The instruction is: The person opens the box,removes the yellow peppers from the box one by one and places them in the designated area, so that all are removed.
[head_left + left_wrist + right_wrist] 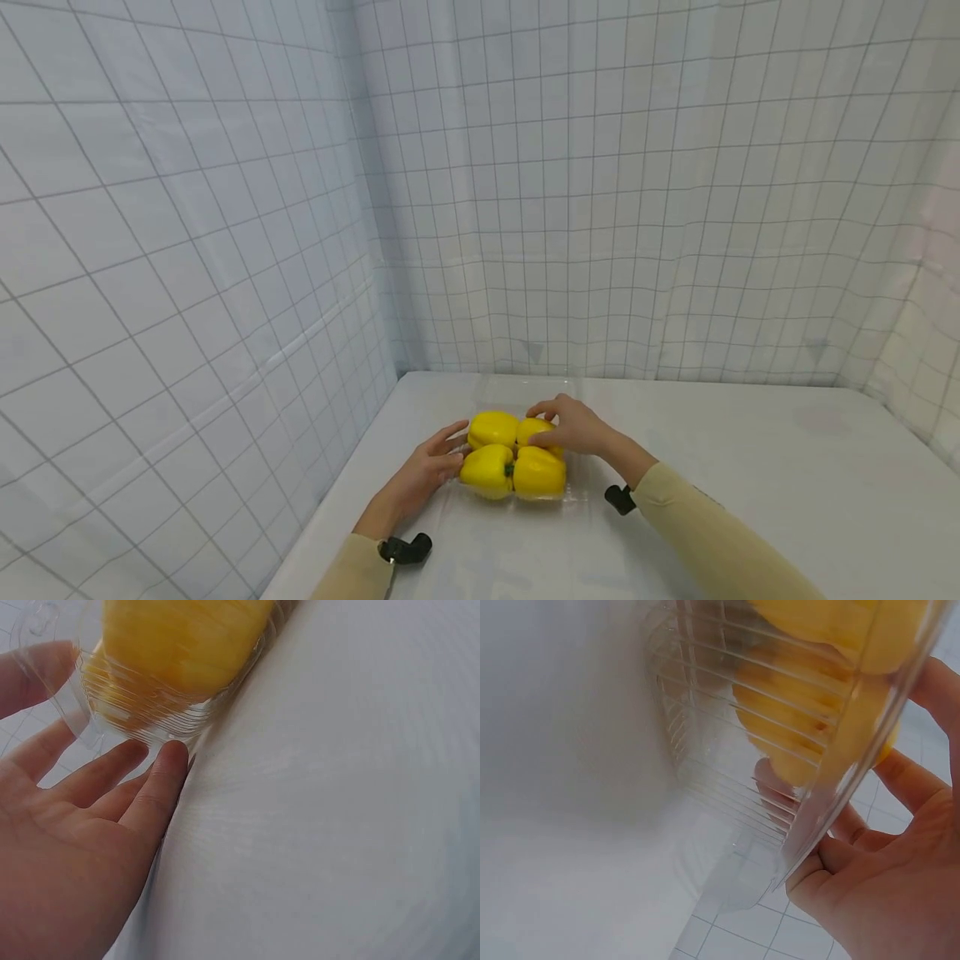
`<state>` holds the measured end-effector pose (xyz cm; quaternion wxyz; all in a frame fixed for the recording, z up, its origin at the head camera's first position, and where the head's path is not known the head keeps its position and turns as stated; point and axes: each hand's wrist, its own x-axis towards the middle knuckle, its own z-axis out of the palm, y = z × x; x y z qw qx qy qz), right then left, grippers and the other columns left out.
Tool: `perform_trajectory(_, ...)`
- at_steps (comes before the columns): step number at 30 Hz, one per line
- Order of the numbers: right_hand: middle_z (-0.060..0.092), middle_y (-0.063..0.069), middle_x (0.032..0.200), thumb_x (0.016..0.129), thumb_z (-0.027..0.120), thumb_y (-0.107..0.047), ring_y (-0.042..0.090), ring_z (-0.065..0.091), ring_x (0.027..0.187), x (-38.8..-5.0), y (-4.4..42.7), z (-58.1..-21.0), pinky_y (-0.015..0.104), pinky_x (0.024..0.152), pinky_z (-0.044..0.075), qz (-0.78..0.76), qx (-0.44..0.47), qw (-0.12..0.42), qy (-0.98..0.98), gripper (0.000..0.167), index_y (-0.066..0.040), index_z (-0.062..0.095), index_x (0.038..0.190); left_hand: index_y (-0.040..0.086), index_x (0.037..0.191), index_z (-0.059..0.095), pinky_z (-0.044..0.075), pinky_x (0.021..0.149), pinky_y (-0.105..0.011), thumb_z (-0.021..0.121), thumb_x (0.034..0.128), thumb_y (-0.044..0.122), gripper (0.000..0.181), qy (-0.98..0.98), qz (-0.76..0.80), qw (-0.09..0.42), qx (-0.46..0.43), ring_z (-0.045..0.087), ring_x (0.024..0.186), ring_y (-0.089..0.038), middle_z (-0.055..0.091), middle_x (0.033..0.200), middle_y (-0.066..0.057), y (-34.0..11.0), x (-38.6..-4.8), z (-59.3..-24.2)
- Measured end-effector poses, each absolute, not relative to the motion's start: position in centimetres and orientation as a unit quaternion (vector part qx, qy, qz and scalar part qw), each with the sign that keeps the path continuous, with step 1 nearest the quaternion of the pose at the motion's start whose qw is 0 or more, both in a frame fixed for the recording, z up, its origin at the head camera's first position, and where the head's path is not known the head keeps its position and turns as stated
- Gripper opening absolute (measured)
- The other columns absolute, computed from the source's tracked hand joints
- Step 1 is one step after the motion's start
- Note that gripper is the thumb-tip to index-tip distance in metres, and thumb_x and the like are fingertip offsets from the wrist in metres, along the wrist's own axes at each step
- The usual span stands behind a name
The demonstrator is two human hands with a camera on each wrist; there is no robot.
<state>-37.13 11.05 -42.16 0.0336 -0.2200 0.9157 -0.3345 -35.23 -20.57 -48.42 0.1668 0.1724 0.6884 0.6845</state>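
Observation:
Several yellow bell peppers sit in two rows inside a clear ribbed plastic container (pixel 697 761), two (pixel 487 471) (pixel 539 472) nearer the person and two (pixel 492 430) behind. My left hand (pixel 427 471) (pixel 82 825) is at the container's left side, fingers extended, fingertips touching its clear wall (pixel 161 720). Reaching over the right rim, my right hand (pixel 577 427) (pixel 900 847) has its thumb and fingers curved around the back right pepper (pixel 534 430), partly covering it. Some right fingers show through the clear wall in the right wrist view.
A clear lid (pixel 528 390) extends behind the peppers on the white table (pixel 705 467). White curtains with a dark grid (pixel 600 208) stand behind and along the left side. A dark wrist device (pixel 406 549) is on the left forearm, another (pixel 620 499) on the right.

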Motion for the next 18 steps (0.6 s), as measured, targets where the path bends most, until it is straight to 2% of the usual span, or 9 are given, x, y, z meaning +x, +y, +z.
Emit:
perform_trajectory(9, 0.055, 0.003, 0.104, 0.081, 0.081, -0.042, 0.021, 0.051, 0.093, -37.24, 10.99, -41.88, 0.036, 0.073, 0.045, -0.321, -0.219, -0.004, 0.921, 0.038, -0.028, 0.073, 0.116, 0.02, 0.159, 0.03, 0.031, 0.115, -0.048, 0.057, 0.102, 0.015, 0.063, 0.687, 0.687, 0.165, 0.17, 0.031, 0.146, -0.033, 0.025, 0.163, -0.017, -20.5, -35.22, -48.32)
perform_trajectory(18, 0.057, -0.002, 0.101, 0.079, 0.082, -0.044, 0.018, 0.054, 0.092, -37.46, 11.14, -42.05, 0.036, 0.074, 0.047, -0.315, -0.226, -0.012, 0.922, 0.039, -0.028, 0.075, 0.114, 0.02, 0.159, 0.03, 0.034, 0.114, -0.046, 0.056, 0.1027, 0.015, 0.062, 0.686, 0.687, 0.164, 0.174, 0.033, 0.145, -0.032, 0.026, 0.163, -0.016, -20.64, -35.27, -48.57)
